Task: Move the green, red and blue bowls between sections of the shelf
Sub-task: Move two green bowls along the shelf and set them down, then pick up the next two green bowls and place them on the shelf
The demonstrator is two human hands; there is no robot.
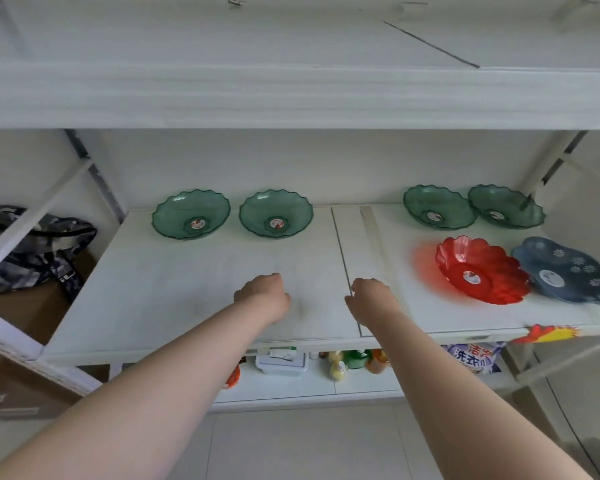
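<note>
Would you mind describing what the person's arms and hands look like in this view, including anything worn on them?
Both forearms are bare for their whole visible length, with no sleeves in view. The left hand and right hand wear no gloves, and no watch, bracelet or ring can be seen. There are no markings, straps or cables on either arm.

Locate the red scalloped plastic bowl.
The red scalloped plastic bowl sits on the shelf's right section, in front of two green bowls, beside the blue flowered bowl.

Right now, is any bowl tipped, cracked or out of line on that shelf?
Nothing broken or spilled. The red bowl and blue bowl appear tilted at the front right; the four green bowls sit level along the back. Both hands are empty.
</note>
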